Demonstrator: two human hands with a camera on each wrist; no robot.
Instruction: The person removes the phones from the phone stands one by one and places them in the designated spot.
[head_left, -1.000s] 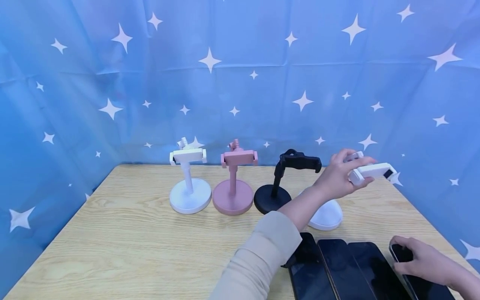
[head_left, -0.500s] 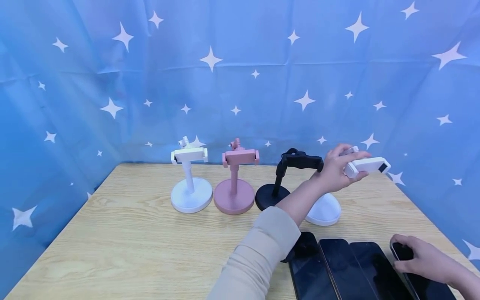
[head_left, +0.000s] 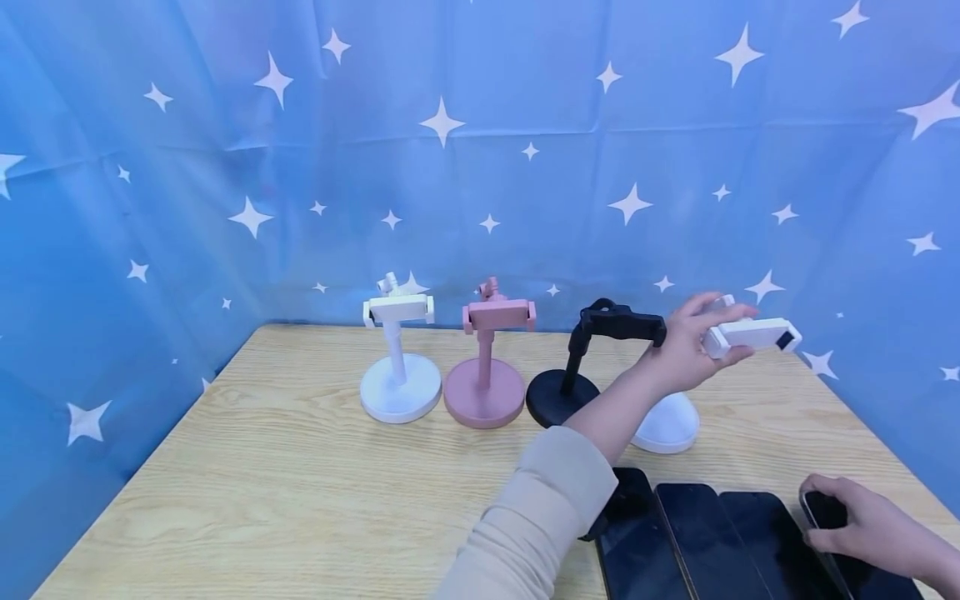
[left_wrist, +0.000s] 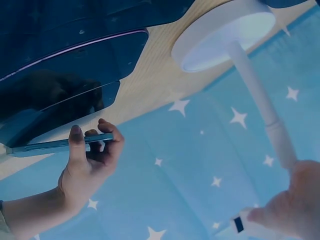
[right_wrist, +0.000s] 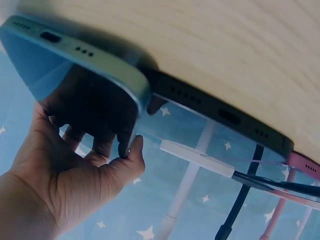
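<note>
My left hand (head_left: 690, 342) holds a white phone stand up at its clamp (head_left: 761, 335), with the thumb under the clamp. That stand's round base (head_left: 667, 425) is on the table, partly behind my forearm. In the left wrist view its post (left_wrist: 257, 90) runs from the base to my left hand (left_wrist: 295, 205). My right hand (head_left: 873, 525) grips the rightmost phone (head_left: 828, 510), thumb on one edge and fingers on the other. The right wrist view shows this phone (right_wrist: 75, 85) with its port end toward the camera and dark screen facing my palm.
Left of the held stand are a black phone stand (head_left: 573, 367), a pink one (head_left: 483, 392) and a white one (head_left: 401, 387). Several dark phones (head_left: 712, 533) lie side by side at the front right. A blue star-patterned curtain (head_left: 465, 183) hangs behind the wooden table (head_left: 300, 467).
The head view has turned slightly left, so everything sits further right. My left hand has shifted a little left with the clamp relative to the table. The right hand keeps its grip.
</note>
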